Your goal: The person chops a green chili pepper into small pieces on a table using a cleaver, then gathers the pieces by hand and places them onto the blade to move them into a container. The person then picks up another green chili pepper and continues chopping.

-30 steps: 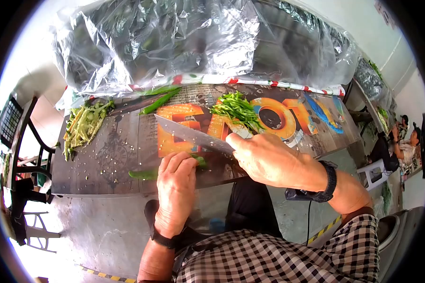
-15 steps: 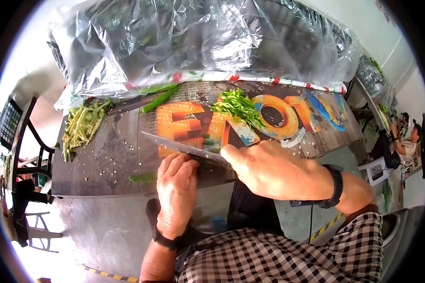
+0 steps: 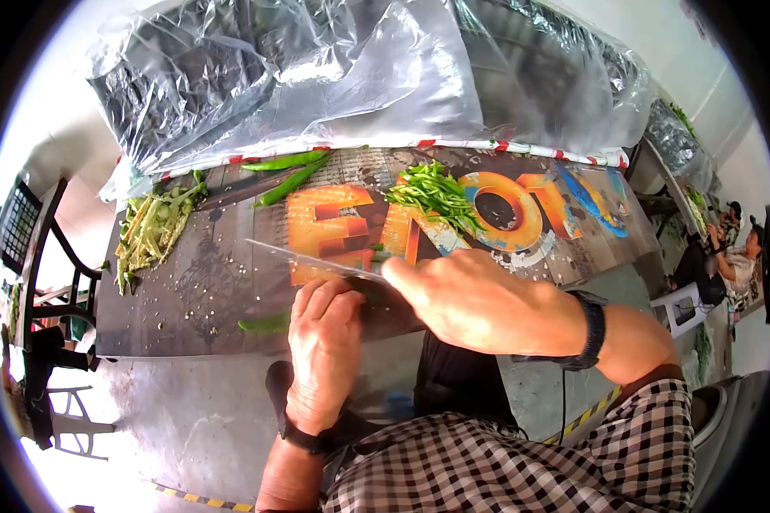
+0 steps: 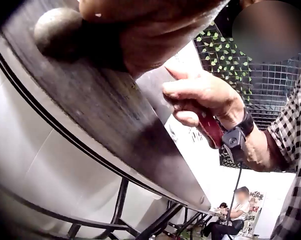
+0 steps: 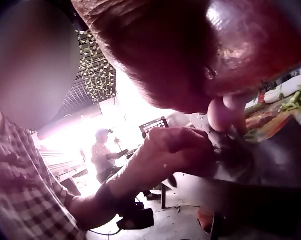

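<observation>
My left hand (image 3: 325, 342) holds a long green chili pepper (image 3: 265, 324) down on the near part of the table, fingertips curled over it. The pepper's left end sticks out past the hand, and its middle is hidden. In my right hand (image 3: 479, 303) is a knife (image 3: 312, 260), its broad blade pointing left, right at the left fingertips. The left wrist view shows the fingers wrapped round the knife's red handle (image 4: 210, 131). Just beyond the blade lie small green cut pieces (image 3: 378, 251).
Sliced green chili (image 3: 432, 198) is heaped at the table's middle. Two whole chilies (image 3: 289, 185) lie at the back, left of it. A pile of pale cores and seeds (image 3: 152, 227) sits on the far left. Clear plastic sheeting (image 3: 359, 85) covers the back edge. Seated people (image 3: 727, 256) are off right.
The knife has shifted left and turned so its blade shows thinner, with my right hand following. Small cut pieces have appeared beyond the blade. My left hand stays nearly in place.
</observation>
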Available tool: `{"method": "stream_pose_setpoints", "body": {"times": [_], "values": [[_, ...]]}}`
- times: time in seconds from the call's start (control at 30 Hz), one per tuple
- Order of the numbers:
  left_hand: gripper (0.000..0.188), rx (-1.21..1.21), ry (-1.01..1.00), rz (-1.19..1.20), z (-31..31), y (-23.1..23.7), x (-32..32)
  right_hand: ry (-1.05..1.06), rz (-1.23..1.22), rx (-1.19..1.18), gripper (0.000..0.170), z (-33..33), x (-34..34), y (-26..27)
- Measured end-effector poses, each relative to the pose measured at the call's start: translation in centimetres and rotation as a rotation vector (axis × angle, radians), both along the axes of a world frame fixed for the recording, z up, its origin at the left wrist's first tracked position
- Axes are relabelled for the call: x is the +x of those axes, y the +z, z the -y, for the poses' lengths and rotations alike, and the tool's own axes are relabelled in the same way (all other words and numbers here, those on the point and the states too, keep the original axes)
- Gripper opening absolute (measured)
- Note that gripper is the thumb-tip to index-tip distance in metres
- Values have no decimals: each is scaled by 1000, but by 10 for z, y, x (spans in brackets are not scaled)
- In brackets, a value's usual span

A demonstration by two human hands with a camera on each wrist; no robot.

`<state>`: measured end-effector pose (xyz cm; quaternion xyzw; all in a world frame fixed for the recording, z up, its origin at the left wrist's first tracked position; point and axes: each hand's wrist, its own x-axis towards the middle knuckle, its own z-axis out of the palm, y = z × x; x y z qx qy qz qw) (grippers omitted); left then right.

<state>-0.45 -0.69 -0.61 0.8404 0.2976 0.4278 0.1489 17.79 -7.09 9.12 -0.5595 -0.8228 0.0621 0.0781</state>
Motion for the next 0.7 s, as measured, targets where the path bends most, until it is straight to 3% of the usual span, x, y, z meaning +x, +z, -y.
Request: {"method": "stream_pose_setpoints", "body": {"times": [0.13, 0.37, 0.7], "values": [[14, -15, -10, 1, 3, 3, 0, -122, -49, -25, 17, 18, 18, 5], [15, 30, 30, -25, 4, 3, 1, -75, -154, 35, 15, 21, 17, 10], [16, 7, 35, -23, 3, 2, 1, -58, -198, -80, 12, 19, 14, 9]]}}
